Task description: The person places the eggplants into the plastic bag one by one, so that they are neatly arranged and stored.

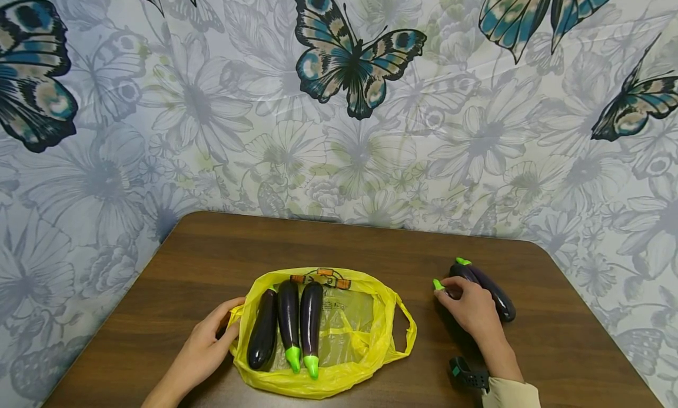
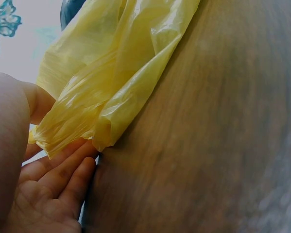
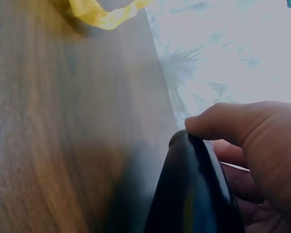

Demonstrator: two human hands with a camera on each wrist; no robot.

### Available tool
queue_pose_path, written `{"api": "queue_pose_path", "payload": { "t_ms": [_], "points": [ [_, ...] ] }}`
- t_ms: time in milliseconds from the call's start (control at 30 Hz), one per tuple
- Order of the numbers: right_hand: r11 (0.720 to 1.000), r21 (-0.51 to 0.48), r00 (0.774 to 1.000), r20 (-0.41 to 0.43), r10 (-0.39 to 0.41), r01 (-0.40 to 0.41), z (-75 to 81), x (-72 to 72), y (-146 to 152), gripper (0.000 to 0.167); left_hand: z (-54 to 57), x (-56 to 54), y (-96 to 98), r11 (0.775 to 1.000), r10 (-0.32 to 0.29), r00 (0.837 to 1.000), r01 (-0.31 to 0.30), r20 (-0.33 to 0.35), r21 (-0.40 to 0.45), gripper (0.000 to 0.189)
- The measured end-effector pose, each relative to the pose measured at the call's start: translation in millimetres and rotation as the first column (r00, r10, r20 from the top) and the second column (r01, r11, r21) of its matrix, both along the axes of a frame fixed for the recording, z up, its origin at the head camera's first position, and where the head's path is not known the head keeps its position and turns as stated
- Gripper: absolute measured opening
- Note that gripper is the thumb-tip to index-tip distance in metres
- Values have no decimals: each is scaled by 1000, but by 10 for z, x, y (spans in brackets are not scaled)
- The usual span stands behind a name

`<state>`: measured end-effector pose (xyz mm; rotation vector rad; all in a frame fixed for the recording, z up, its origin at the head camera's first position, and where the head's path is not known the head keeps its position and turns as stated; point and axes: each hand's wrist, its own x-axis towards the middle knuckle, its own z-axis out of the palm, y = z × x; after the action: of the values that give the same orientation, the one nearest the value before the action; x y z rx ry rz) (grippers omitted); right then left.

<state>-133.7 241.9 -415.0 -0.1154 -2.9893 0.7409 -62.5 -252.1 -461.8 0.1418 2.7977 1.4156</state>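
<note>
A yellow plastic bag [image 1: 365, 364] lies spread open on the table, with three dark eggplants [image 1: 311, 314] side by side in its left part. Two of these show bright green stem ends toward the near rim. At the bag's left edge my left hand [image 1: 203, 343] grips the bunched plastic between thumb and fingers, as the left wrist view also shows. My right hand [image 1: 471, 311], right of the bag, holds a dark glossy eggplant [image 3: 191, 189] near its end. A green stem tip pokes out by the fingertips. Beside that hand lies another eggplant [image 1: 495, 293], partly covered.
The brown wooden table [image 1: 222, 243] has rounded far corners and stands against a wall with butterfly-patterned covering [image 1: 360, 161]. One bag handle loop [image 1: 410, 331] sticks out to the right. A black strapped device [image 1: 466, 372] is on the right wrist.
</note>
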Motion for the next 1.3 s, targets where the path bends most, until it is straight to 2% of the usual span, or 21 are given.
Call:
{"api": "queue_pose_path", "payload": {
  "t_ms": [200, 500, 767, 1133, 1300],
  "points": [
    [1000, -14, 1000, -15, -1, 1, -9, -7, -12, 40, -2, 1, 1, 1000, -2, 1000, 2, -2, -4, 41],
    [999, -50, 996, -83, 18, -22, -11, 7, -34, 36, 1, -1, 0, 1000, -2, 1000, 2, 24, 18, 41],
    [997, -67, 995, -97, 33, -39, 15, 5, -66, 34, 4, -1, -2, 1000, 1, 999, -2, 32, 23, 41],
    [992, -86, 983, -165, 75, -90, 41, 23, -115, 31, -4, -2, -4, 1000, 2, 1000, -3, 24, 12, 40],
    [991, -105, 981, -180, 67, -87, 60, 24, -131, 31, -6, -4, 0, 1000, 2, 1000, -2, 16, 8, 40]
  ]
}}
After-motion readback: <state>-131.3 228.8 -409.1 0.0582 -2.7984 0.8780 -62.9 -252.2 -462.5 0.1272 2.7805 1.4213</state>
